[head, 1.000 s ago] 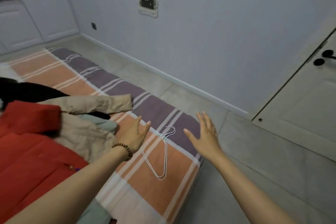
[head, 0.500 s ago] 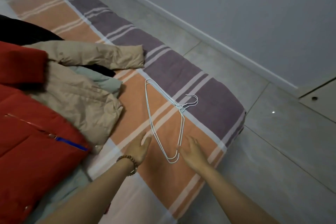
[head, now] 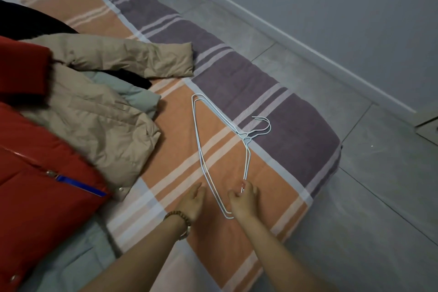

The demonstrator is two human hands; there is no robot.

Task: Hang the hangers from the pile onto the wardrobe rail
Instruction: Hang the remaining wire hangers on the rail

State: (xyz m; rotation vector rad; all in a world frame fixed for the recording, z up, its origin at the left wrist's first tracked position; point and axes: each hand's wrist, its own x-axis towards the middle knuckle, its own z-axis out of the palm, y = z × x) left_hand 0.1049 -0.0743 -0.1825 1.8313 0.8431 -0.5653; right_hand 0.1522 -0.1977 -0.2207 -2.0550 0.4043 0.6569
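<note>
Two thin white wire hangers [head: 201,149] lie stacked on the striped orange and purple mattress [head: 296,130], hooks pointing right toward the floor. My right hand [head: 244,200] lies over their near corner, fingers curled around the wire of the right-hand side. My left hand [head: 192,201], with a bead bracelet at the wrist, rests on the mattress just left of the hangers, fingers relaxed and holding nothing. The wardrobe rail is out of view.
A pile of jackets covers the left of the mattress: a red one [head: 35,173], a beige one [head: 99,111], pale green and black ones beneath. Grey tiled floor [head: 379,197] lies right of the mattress, with a wall and white skirting board [head: 296,38] beyond.
The view has dropped closer to the mattress. My right hand has gone from flat beside the hangers to curled over their near corner. My left hand stays beside them.
</note>
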